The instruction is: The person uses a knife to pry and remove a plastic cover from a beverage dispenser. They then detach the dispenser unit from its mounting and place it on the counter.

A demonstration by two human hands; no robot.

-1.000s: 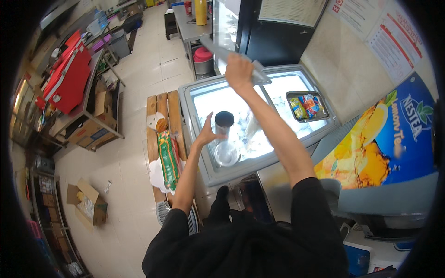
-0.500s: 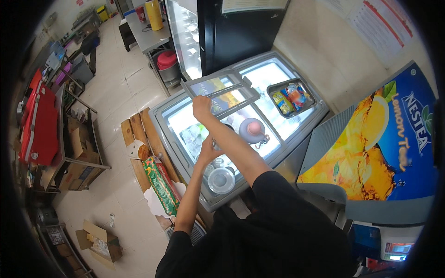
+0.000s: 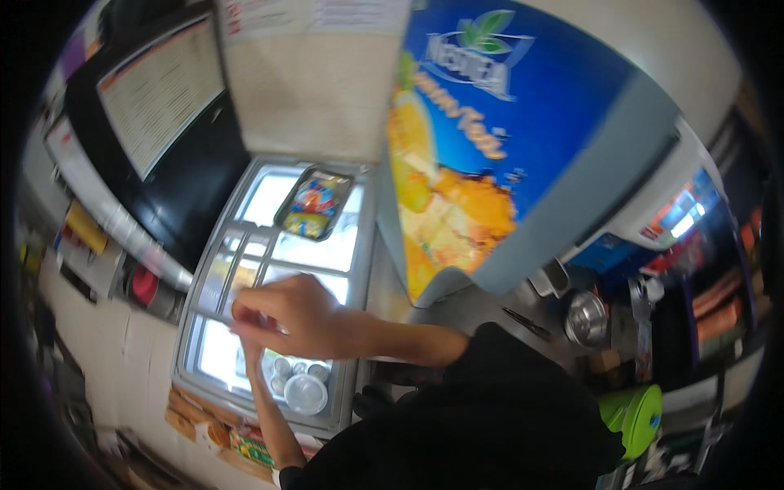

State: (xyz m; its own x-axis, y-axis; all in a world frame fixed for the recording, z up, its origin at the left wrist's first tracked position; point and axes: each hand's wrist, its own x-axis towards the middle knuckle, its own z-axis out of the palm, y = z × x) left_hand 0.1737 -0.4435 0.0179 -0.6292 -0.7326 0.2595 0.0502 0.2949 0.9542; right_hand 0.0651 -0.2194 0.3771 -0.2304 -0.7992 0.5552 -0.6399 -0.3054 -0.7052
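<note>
Above the chest freezer [image 3: 353,314] my right hand [image 3: 298,314] is raised and smeared by motion. Its fingers are half curled with a gap by the thumb, and nothing shows in them. Beneath it, my left forearm reaches into the freezer's near part; my left hand [image 3: 251,349] is mostly covered by the right, so its fingers are hidden. A grey-framed sliding lid [image 3: 238,260] lies just beyond both hands. Near the front corner stands a round clear plastic container [image 3: 305,395], with several small lidded cups [image 3: 282,366] beside it.
A dark tray [image 3: 282,214] of colourful packets rests on the freezer's far end. To the right rise a blue and yellow drink dispenser [image 3: 490,139], a counter with a steel bowl [image 3: 586,318] and tongs [image 3: 527,322], and a green lid [image 3: 645,420]. A black cabinet [image 3: 192,196] stands behind.
My right hand has come off the sliding lid and lifted. The view has swung right, bringing the dispenser and counter into sight. My left arm still reaches into the freezer.
</note>
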